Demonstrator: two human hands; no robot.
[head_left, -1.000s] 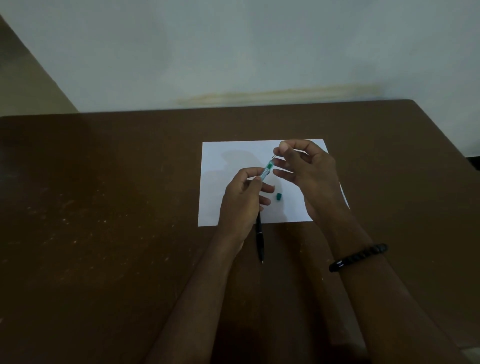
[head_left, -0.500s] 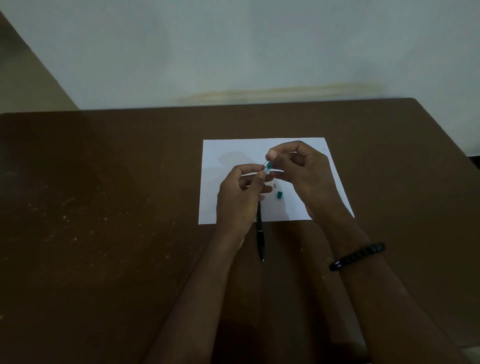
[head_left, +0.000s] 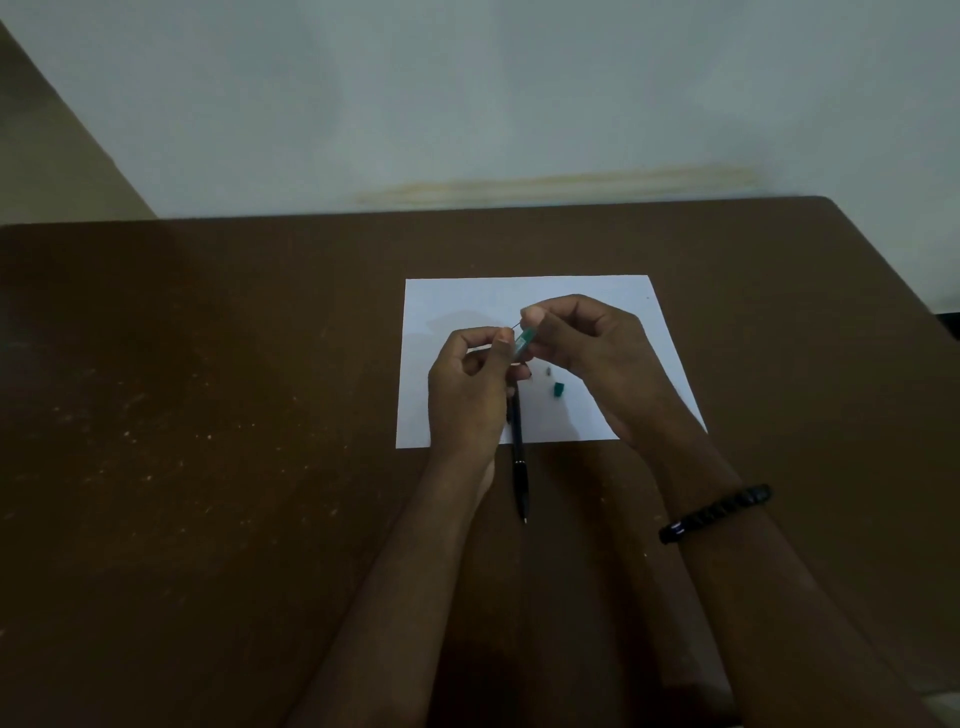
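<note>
Both hands meet above a white sheet of paper. My left hand pinches the lower part of a small green-and-clear tube, which tilts up to the right. At the tube's upper end, the fingertips of my right hand pinch a thin dark rod. A black pen lies on the table under my left hand, with its tip toward me and its upper part on the paper. A small green cap and a tiny grey piece lie on the paper under my right hand.
The paper sits mid-table on a dark brown table with light specks on its left side. A pale wall stands right behind the table's far edge. A black bracelet circles my right wrist.
My right hand has dropped from above the tube and closed in on my left hand. The tube sits lower, and less of it shows. Pen and cap have not moved.
</note>
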